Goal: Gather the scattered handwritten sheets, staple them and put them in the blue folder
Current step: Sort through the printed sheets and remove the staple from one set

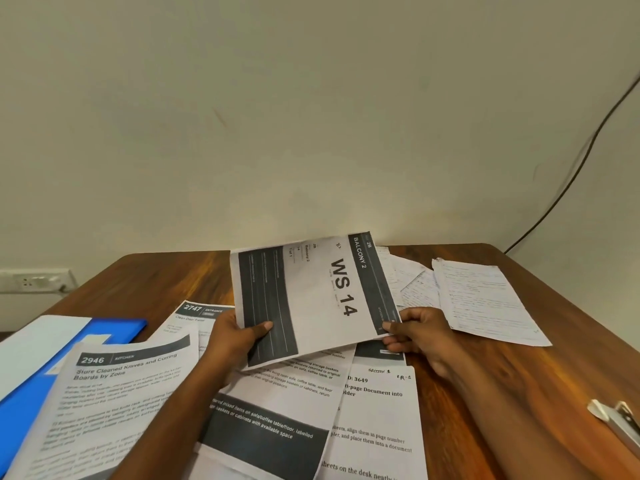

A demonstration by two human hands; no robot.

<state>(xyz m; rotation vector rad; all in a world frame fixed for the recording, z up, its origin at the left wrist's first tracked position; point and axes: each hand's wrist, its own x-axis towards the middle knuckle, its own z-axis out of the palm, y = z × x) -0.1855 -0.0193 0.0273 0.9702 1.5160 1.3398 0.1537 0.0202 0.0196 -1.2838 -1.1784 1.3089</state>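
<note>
I hold up a printed sheet marked "WS 14" [318, 292] above the table with both hands. My left hand [235, 336] pinches its lower left edge, thumb on top. My right hand [415, 329] pinches its lower right corner. Handwritten sheets [485, 299] lie on the table at the back right, with more handwritten sheets [412, 282] partly hidden behind the raised page. The blue folder [114, 329] lies at the left, partly covered by papers. A white stapler [616, 422] sits at the right edge of the view.
Several printed sheets cover the wooden table [519, 375]: one headed "2946" [114, 393], one headed "2747" [197, 313], one about storage baskets [277, 410], one numbered 3649 [377, 417]. A wall socket [34, 280] and a black cable [571, 181] are on the wall.
</note>
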